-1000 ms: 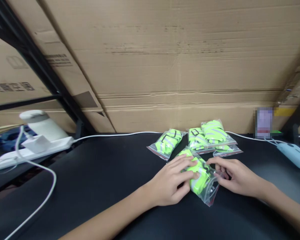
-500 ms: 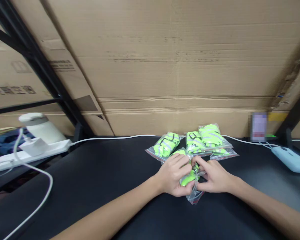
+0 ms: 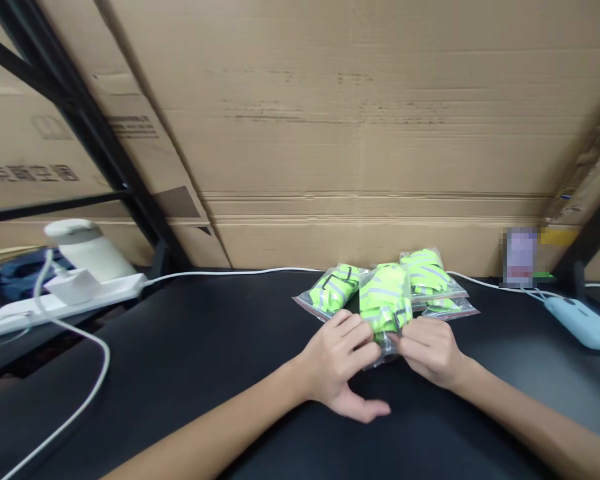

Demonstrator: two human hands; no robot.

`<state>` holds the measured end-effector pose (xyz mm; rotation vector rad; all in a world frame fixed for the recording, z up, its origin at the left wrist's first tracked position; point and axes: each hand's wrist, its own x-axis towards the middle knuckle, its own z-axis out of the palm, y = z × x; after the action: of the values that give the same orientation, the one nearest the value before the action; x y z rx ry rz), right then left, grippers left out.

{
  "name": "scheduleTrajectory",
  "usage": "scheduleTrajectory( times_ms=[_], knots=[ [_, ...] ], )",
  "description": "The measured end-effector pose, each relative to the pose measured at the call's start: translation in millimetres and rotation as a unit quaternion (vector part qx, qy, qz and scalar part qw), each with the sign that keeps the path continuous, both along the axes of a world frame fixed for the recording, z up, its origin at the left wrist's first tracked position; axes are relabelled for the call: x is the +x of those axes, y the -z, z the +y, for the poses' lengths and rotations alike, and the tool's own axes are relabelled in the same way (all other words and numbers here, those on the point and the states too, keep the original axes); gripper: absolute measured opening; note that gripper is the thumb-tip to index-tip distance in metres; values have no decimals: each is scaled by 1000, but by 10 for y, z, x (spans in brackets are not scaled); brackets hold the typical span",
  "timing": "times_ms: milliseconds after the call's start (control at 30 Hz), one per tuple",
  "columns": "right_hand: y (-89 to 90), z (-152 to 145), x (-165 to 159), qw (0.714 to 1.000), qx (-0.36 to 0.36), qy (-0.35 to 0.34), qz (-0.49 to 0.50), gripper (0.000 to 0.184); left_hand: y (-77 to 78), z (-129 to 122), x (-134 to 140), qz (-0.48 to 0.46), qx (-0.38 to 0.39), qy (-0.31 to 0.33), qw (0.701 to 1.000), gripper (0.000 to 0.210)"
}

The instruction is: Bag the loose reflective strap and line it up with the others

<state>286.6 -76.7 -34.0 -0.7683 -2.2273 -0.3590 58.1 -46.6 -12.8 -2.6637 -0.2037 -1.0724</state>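
Observation:
A clear zip bag with a folded neon-green reflective strap (image 3: 385,297) inside, silver bands and a dark buckle showing, is tilted up in front of me. My right hand (image 3: 430,350) is closed on its lower right edge, thumb and fingers pinching the plastic. At its lower left, my left hand (image 3: 343,363) touches the bag with bent fingers; the thumb sticks out well away from them, so that hand is open. Another bagged reflective strap (image 3: 336,288) lies just left of it. Behind to the right, more bagged straps (image 3: 425,272) overlap. The bag's bottom is partly hidden by my fingers.
The black tabletop (image 3: 220,333) meets a cardboard wall (image 3: 300,133). A white cable (image 3: 250,272) runs along the back. On the left are a power strip (image 3: 115,291), a plug and a white bottle (image 3: 97,253). A light-blue device (image 3: 583,322) lies at right near a blurred purple item (image 3: 520,257).
The bag has turned up and moved away from me, so its green strap now faces me. My left thumb has let go and spread outward; my right hand has closed at the bag's edge.

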Motion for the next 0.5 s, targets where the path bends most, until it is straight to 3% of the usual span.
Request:
scheduleTrajectory(
  times_ms=[100,167,367,500],
  knots=[
    [43,143,-53,995,-79,31,42,34,65,161,-42,23,-54,-89,994,9],
    [56,188,-72,992,-108,48,49,25,106,269,-104,33,-119,-117,986,9],
    [34,118,-1,977,-183,84,72,7,140,378,-238,69,-142,-108,982,14],
    [40,55,28,968,-231,74,73,14,117,320,-240,51,-192,-108,974,17]
  ],
)
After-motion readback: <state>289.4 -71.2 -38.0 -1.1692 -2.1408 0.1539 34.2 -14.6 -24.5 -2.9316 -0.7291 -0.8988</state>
